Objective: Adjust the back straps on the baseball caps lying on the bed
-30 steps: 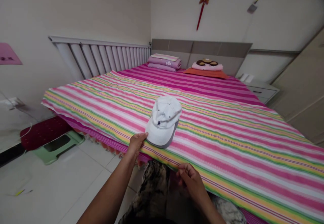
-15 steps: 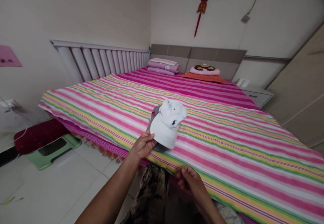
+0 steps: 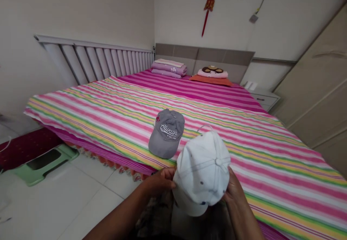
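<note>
A white baseball cap (image 3: 202, 164) is held between my two hands, in front of my body by the bed's near edge. Its crown faces up and its brim points down toward me. My left hand (image 3: 164, 180) grips the cap's left side, thumb and fingers closed at the edge. On the opposite side, my right hand (image 3: 230, 185) has hold of the rim, with its fingers partly hidden behind the cap. A grey baseball cap (image 3: 166, 133) with white lettering lies on the striped bedspread (image 3: 108, 110), just beyond my left hand.
Folded purple bedding (image 3: 169, 68) and an orange pillow (image 3: 211, 80) with a pink item on top lie near the headboard (image 3: 225, 59). A white radiator (image 3: 97, 61) runs along the left wall. On the floor stands a green stool (image 3: 46, 164). A bedside cabinet (image 3: 262, 97) stands at the right.
The white cap has been lifted off the grey cap and brought toward me, turned with its brim down. My right hand has come up and taken its right side. The view has shifted slightly.
</note>
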A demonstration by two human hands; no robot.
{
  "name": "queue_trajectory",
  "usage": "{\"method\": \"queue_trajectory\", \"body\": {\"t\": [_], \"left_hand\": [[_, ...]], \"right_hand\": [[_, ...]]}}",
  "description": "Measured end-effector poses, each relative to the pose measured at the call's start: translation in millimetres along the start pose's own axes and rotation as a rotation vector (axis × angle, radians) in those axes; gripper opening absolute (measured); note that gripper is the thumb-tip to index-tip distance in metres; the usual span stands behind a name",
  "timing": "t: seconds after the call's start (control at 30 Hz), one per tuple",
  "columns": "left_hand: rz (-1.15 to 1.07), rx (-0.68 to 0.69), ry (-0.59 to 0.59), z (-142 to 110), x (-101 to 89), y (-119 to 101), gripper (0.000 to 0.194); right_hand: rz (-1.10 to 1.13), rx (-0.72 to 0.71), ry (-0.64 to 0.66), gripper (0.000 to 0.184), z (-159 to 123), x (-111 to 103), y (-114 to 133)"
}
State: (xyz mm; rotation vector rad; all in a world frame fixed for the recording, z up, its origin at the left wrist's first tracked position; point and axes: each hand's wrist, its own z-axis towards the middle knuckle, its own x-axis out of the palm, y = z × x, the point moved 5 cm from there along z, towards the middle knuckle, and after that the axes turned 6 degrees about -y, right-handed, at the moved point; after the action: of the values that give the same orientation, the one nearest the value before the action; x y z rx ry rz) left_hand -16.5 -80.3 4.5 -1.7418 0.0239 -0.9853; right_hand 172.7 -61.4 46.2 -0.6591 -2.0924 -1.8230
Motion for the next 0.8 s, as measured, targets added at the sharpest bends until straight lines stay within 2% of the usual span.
{"method": "queue_trajectory", "body": {"t": [0.2, 0.4, 0.47, 0.57, 0.63, 0.73, 0.8], "left_hand": [[-0.211, 0.125, -0.121, 12.1, 0.9, -31.5, 0.052], [-0.278, 0.205, -0.239, 10.1, 7.2, -47.3, 0.038], [-0.251, 0.194, -0.221, 9.4, 16.5, -47.0, 0.037], [-0.186, 0.133, -0.117, 8.6, 34.8, -44.5, 0.038], [-0.142, 0.084, -0.067, 6.9, 44.5, -44.0, 0.041], [-0.088, 0.059, -0.092, 2.7, 50.3, -49.3, 0.044], [-0.042, 0.044, -0.112, -0.2, 52.1, -54.4, 0.043]], "right_hand": [[-0.089, 0.086, 0.138, 0.041, -21.4, 1.3, -16.3], [-0.120, 0.155, 0.282, 0.046, -36.3, -14.3, -13.9], [-0.127, 0.189, 0.276, 0.048, -39.1, -14.2, -13.1], [-0.167, 0.236, 0.282, 0.051, -41.3, -4.5, -10.8], [-0.194, 0.198, 0.297, 0.046, -40.8, 3.0, -5.0], [-0.156, 0.101, 0.252, 0.036, -39.1, 4.1, 6.8], [-0.112, 0.109, 0.267, 0.036, -41.0, 2.2, 11.2]]}}
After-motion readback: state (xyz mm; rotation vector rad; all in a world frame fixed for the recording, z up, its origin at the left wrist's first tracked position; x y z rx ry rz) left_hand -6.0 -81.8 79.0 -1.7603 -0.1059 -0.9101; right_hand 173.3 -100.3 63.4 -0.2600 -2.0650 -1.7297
